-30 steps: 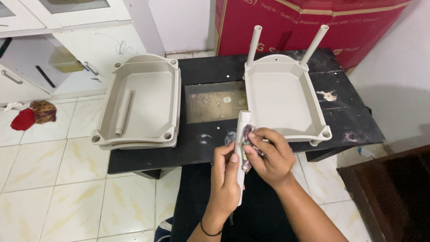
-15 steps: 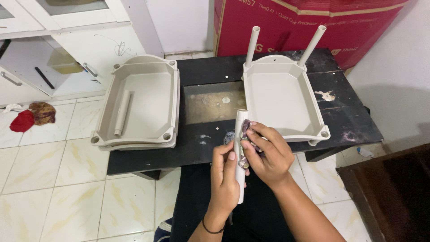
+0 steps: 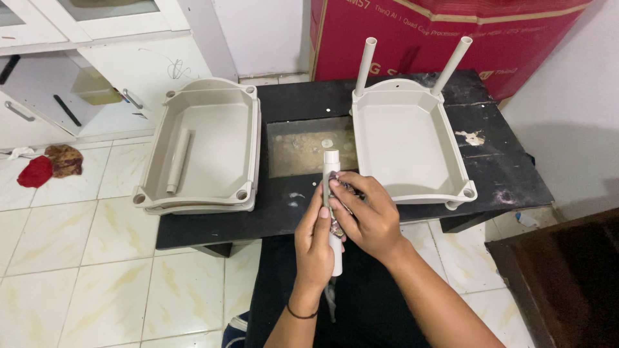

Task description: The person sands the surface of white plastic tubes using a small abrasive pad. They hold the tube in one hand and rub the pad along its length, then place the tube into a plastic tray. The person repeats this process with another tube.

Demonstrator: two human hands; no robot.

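both hands grip white tube (image 3: 331, 169), right hand (image 3: 367, 216) pressing patterned cloth (image 3: 338, 222).

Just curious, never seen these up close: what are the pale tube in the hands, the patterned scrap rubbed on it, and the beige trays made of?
Tube: probably plastic, smooth matte off-white, hollow at its open end.
Scrap: seemingly cloth, crumpled and printed.
Trays: likely moulded plastic, with an even beige sheen and rounded corner sockets.
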